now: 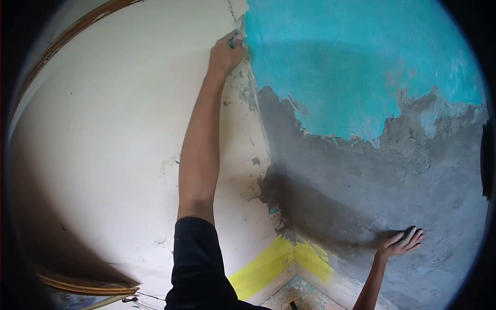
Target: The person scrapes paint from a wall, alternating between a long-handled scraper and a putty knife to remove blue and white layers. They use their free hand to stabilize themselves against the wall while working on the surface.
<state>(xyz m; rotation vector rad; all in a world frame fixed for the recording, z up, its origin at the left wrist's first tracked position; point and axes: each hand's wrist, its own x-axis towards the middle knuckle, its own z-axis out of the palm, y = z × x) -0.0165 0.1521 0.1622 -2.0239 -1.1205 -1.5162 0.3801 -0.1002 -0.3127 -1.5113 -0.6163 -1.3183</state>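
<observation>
Left hand (226,53) is raised high, just left of the corner (266,139), its fingers wrapped round what looks like a scraper (239,22), the blade pointing up beside the corner's upper end; whether it touches there is too small to tell. Right hand (399,244) is low, well to the right of the corner, fingers spread against the gray plaster (336,175); it seems to grip nothing, though a dark patch by the fingers, perhaps only shadow, leaves some doubt.

The step in hand looks like scraping along the corner, where the cream wall (119,129) on its left meets the turquoise paint (330,62) on its upper right. The next move seems to call for a firm grip and a blade kept close to that edge, with the right hand as a brace.

Chips (256,161) mark the cream wall close beside the corner. Right of the corner, the gray plaster lies below the paint's ragged edge. A yellow band (261,266) runs round the corner's foot. Far left of the corner curves a brown strip (61,40). Nothing solid appears to block the scraper; the left forearm (200,134) hides some cream wall left of the corner.
</observation>
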